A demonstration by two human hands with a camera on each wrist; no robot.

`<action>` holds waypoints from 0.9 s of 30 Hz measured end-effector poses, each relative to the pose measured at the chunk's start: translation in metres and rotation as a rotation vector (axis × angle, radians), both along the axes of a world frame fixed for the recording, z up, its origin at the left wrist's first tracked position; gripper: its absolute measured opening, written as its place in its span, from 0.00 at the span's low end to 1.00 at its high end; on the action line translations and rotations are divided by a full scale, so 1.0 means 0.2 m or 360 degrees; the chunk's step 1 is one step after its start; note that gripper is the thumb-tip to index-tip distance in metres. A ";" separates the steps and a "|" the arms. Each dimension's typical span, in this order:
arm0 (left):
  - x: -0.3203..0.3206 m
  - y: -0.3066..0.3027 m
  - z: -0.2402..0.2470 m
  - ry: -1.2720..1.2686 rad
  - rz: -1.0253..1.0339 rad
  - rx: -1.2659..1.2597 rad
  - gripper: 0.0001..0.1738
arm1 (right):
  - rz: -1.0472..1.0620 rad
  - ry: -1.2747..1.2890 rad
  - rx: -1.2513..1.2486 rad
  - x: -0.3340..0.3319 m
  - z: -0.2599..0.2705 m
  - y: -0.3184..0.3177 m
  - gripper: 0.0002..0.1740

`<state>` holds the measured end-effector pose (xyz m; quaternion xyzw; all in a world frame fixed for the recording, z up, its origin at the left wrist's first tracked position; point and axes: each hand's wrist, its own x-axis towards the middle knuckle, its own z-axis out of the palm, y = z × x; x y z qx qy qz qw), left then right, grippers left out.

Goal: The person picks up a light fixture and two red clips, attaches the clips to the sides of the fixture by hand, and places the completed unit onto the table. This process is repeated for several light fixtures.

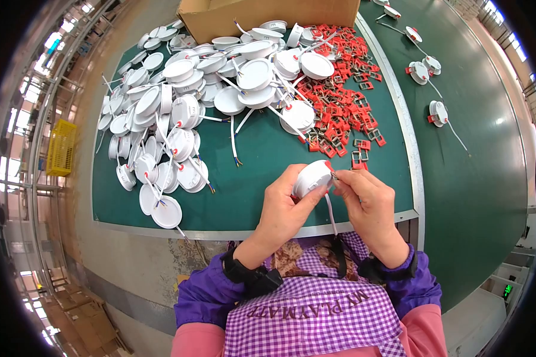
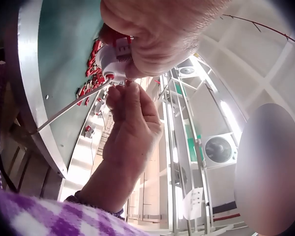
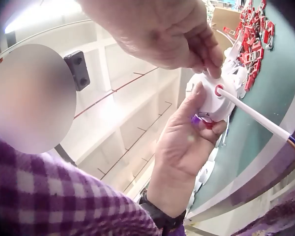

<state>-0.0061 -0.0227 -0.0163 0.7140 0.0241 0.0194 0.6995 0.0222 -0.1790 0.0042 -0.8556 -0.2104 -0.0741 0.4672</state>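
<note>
A round white downlight [image 1: 311, 178] is gripped in my left hand [image 1: 284, 203], above the near edge of the green table. Its white cable [image 3: 255, 118] hangs down toward the person, with bare coloured wire ends in the right wrist view. Red shows at the lamp's rim in the head view, where a red spring clip [image 1: 329, 165] sits. Thumb and fingertips of my right hand [image 1: 370, 201] pinch the clip's metal part at that rim; the fingers mostly hide it. In the right wrist view a red ring circles the cable's entry into the housing.
Many white downlights [image 1: 256, 74] with cables are heaped on the green table [image 1: 256, 205]. Right of them lies a spread of red clips [image 1: 339, 89]. A cardboard box [image 1: 268, 13] stands behind. On the green belt [image 1: 482, 178] to the right, several lamps with red clips [image 1: 438, 113] lie in a row.
</note>
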 end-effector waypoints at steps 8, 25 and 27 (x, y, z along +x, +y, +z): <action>0.00 0.03 0.04 -0.0031 -0.0079 0.0203 0.14 | 0.0030 0.0044 0.0002 0.00 0.00 0.01 0.08; 0.02 0.03 0.11 0.0021 -0.0366 -0.0112 0.15 | 0.0043 0.0934 0.0680 0.02 0.11 -0.07 0.22; 0.04 0.03 0.10 0.0056 -0.0415 -0.0116 0.15 | 0.0078 0.0962 0.0657 0.05 0.09 -0.10 0.22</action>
